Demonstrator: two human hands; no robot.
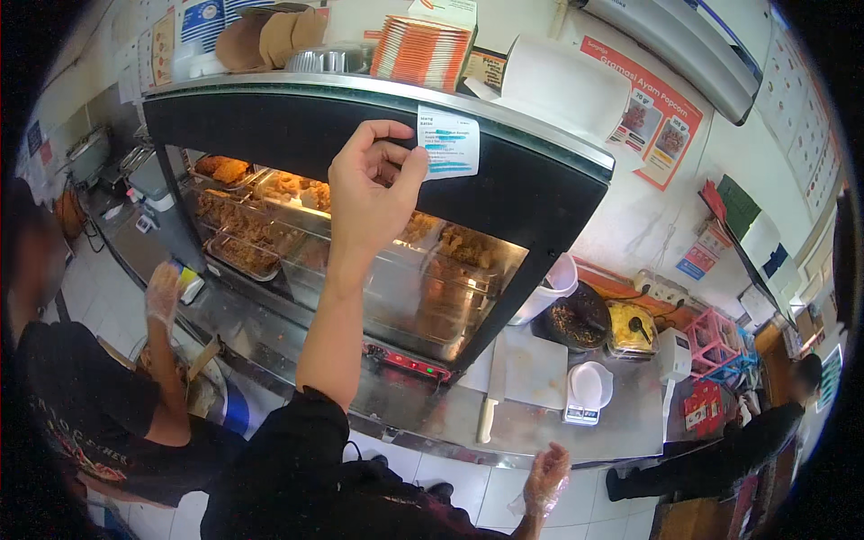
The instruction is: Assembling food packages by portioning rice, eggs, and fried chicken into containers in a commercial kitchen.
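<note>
My left hand is raised to the black upper front of a heated food display cabinet. Its thumb and fingers pinch the left edge of a small white paper slip with blue-marked lines, which lies against that black panel. Behind the cabinet's glass, trays of fried food sit under warm light. My right hand, in a clear plastic glove, hangs low at the steel counter's front edge with fingers apart and holds nothing.
A co-worker in a black shirt at the left reaches a gloved hand to the counter. A knife lies on a white cutting board, beside a scale with a white bowl. A dark pan, a pink basket and another person are at the right.
</note>
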